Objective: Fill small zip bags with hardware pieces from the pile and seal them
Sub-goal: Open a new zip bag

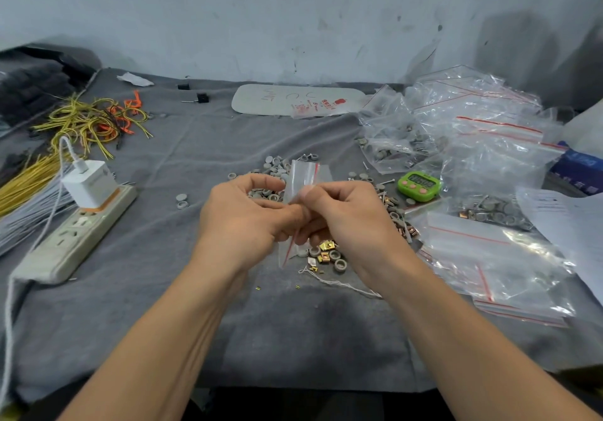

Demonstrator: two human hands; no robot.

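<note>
Where right hand [349, 221] pinches, zip bag [303, 172] blurs.

Quick count from my seat: one small clear zip bag with a red seal line [305, 175], held up by two grips, my left grip [243, 215] and right grip [346, 215]. One lime-green plastic timer [419, 186], one white power strip [75, 234], one white charger cube [89, 185], two small black blocks [183, 86]. Little grey round rings [274, 166]: way too many to count.

glossy clear plastic zip bag [305, 175], matt grey cloth [202, 146]

A workshop: hardware pile [272, 172], wire bundles [88, 123] and zip bags [483, 126] on grey cloth [202, 146].
</note>
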